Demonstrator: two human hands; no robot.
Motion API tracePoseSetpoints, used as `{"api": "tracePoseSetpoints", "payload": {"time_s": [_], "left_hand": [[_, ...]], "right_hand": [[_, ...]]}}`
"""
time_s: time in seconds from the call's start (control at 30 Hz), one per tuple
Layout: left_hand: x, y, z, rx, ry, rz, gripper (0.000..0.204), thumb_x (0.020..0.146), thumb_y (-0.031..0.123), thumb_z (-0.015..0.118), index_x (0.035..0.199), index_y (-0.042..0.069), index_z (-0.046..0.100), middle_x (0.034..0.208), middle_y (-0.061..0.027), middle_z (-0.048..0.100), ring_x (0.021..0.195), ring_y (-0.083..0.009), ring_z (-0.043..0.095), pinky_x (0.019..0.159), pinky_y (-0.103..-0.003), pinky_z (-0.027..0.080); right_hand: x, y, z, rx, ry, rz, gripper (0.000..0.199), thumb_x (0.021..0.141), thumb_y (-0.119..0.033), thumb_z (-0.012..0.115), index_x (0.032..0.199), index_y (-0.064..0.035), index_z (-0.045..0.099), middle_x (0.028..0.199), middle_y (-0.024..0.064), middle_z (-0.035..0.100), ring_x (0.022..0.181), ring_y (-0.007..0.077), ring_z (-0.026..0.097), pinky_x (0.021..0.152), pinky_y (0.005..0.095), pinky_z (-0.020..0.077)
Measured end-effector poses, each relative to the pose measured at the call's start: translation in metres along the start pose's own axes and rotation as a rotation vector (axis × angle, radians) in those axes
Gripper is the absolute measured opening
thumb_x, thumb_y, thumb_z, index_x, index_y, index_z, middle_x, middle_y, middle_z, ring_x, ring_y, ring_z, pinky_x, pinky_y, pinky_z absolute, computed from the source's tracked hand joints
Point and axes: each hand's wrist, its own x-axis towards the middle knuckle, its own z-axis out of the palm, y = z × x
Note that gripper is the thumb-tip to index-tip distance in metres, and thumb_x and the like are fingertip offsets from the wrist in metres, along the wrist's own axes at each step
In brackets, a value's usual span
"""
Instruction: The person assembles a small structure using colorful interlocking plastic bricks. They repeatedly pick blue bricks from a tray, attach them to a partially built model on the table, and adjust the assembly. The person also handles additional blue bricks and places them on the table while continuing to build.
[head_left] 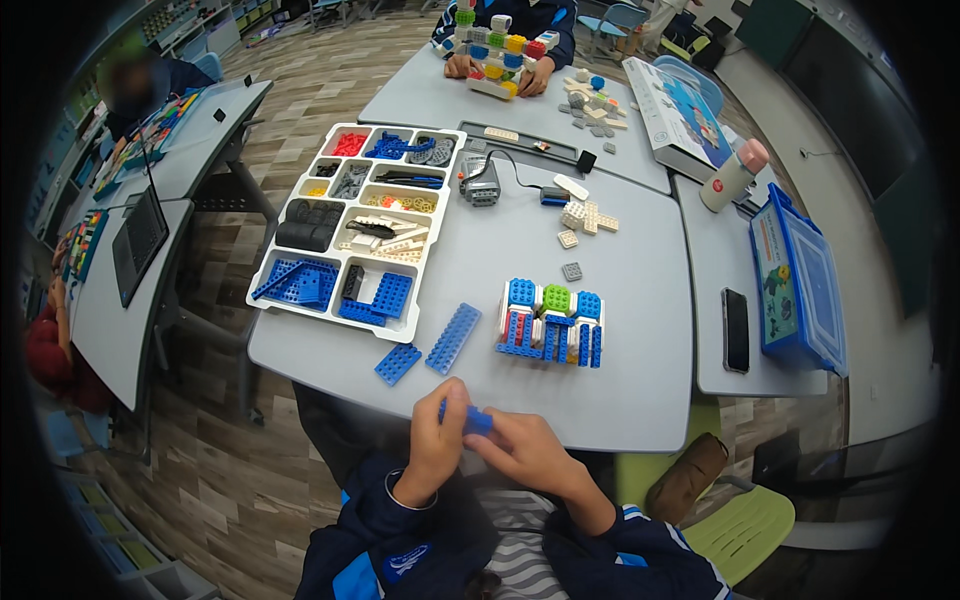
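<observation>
Close to the table's front edge, my left hand (437, 445) and my right hand (522, 450) come together, closed on a blue toy building brick (478, 422). Fingers cover much of the brick, so its full shape is hidden. Just beyond them lie a short blue studded plate (398, 364) and a longer blue studded plate (453, 338). Farther right stands a small brick build (552, 325) with blue and green blocks on top, white parts, and blue beams across its near side. One loose grey piece (571, 271) rests behind it.
A white sorting tray (427, 275) of parts fills the table's left side. Behind it are a grey motor unit (481, 185) with a cable and white bricks (588, 217). At right are a phone (736, 330), a blue bin (800, 285) and a bottle (733, 178). Another person holds a colourful build (498, 60) opposite.
</observation>
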Motion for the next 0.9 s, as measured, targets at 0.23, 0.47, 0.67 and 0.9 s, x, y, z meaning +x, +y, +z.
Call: {"api": "tracePoseSetpoints", "payload": {"time_s": [0.23, 0.47, 0.67, 0.9], "left_hand": [[0.003, 0.005, -0.003, 0.009, -0.003, 0.039, 0.046, 0.112, 0.031, 0.042, 0.079, 0.0, 0.049, 0.07, -0.0024, 0.044, 0.069, -0.0089, 0.04, 0.061, -0.03, 0.037], [0.008, -0.006, -0.001, -0.106, -0.014, 0.017, 0.05, 0.113, 0.034, 0.038, 0.076, 0.002, 0.047, 0.069, -0.0028, 0.045, 0.067, -0.0096, 0.039, 0.061, -0.029, 0.035], [0.01, -0.025, 0.0, -0.433, -0.116, -0.097, 0.054, 0.114, 0.038, 0.032, 0.073, 0.006, 0.043, 0.07, -0.0033, 0.045, 0.065, -0.0109, 0.038, 0.061, -0.029, 0.033], [0.011, -0.023, -0.002, -0.181, -0.095, -0.06, 0.046, 0.113, 0.032, 0.04, 0.078, 0.004, 0.049, 0.073, -0.003, 0.049, 0.07, -0.0099, 0.043, 0.064, -0.029, 0.037]], "right_hand": [[0.005, -0.006, 0.0, -0.066, -0.021, -0.015, 0.029, 0.098, -0.031, 0.067, 0.098, -0.0021, 0.064, 0.077, 0.0181, 0.065, 0.07, 0.0419, 0.064, 0.064, 0.048, 0.0492], [0.011, -0.023, -0.005, -0.166, -0.043, 0.039, 0.033, 0.098, -0.034, 0.066, 0.094, -0.0011, 0.063, 0.071, 0.0186, 0.064, 0.067, 0.0425, 0.064, 0.063, 0.0492, 0.0492], [0.014, -0.045, -0.004, -0.24, -0.077, 0.2, 0.038, 0.099, -0.038, 0.065, 0.091, -0.0012, 0.064, 0.067, 0.0181, 0.065, 0.065, 0.0431, 0.064, 0.061, 0.0501, 0.05], [0.012, -0.032, -0.017, -0.106, -0.118, 0.217, 0.039, 0.101, -0.038, 0.059, 0.098, 0.0004, 0.066, 0.077, 0.0221, 0.067, 0.074, 0.0424, 0.066, 0.067, 0.0489, 0.0501]]}}
